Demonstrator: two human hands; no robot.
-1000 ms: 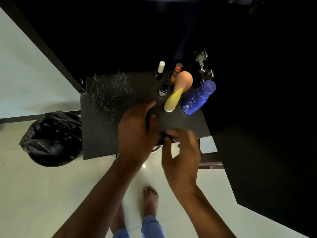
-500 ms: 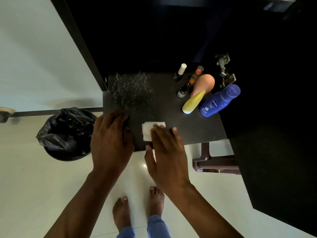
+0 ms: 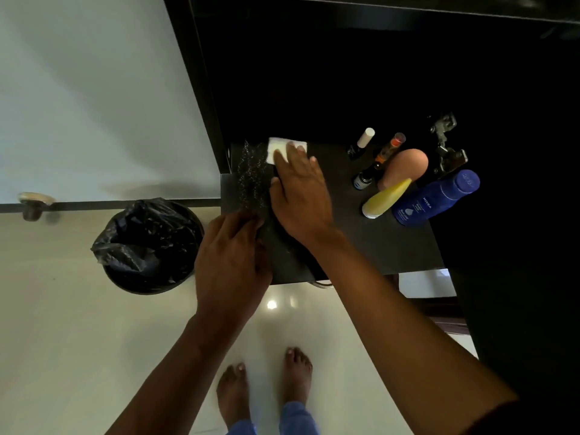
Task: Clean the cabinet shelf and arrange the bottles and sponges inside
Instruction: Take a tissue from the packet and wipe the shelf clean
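My right hand presses a folded white wipe flat against the far left part of the dark cabinet shelf, beside a patch of pale crumbs. At the shelf's front left edge my left hand rests with its fingers bent; whether it holds anything is hidden. On the right of the shelf lie a blue lotion bottle, a yellow tube and a peach egg-shaped sponge. Three small bottles stand behind them: a white-capped one, an orange one and a dark one.
A black bin with a bag liner stands on the pale floor left of the shelf. A dark cabinet wall rises at the shelf's left. Metal hinges sit at the right rear. My bare feet stand below.
My right hand has slid the white wipe from the shelf's front edge to the far left rear, next to the crumbs. My left hand has stayed at the front left edge.
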